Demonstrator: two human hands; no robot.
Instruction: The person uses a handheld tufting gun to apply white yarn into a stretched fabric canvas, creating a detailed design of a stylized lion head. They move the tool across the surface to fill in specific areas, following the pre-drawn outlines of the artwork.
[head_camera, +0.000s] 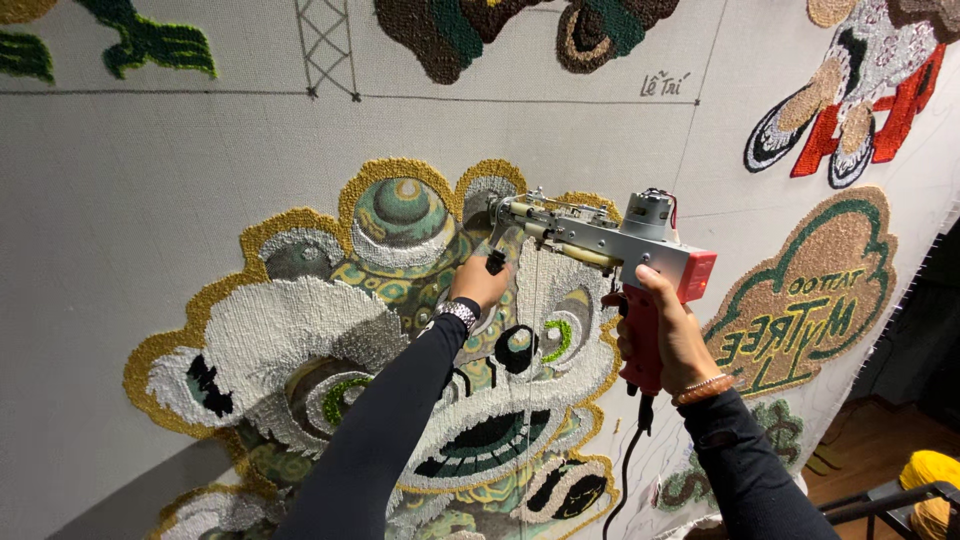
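Nearest, at the bottom of the frame, two arms in dark sleeves reach up. The right hand (668, 335) is closed tight around the red handle of a tufting gun (600, 243), just right of the middle of the frame. A black cord (625, 470) hangs down from the handle. A bead bracelet (703, 388) sits on that wrist.

The left hand (478, 283) is closed on the small black front grip of the gun, near the middle of the frame. A watch (458, 314) is on that wrist.

The gun's metal tip touches the white cloth (150, 180) stretched behind it, at the top of a big lion face (380, 370) made of gold, white and green yarn.

It looks like the yarn-punching step is going on, filling in the top of the face. The next move likely needs both hands to press the gun flat to the cloth and slide it slowly along the drawn line.

Farther off, more yarn pictures sit at the right and top edges.
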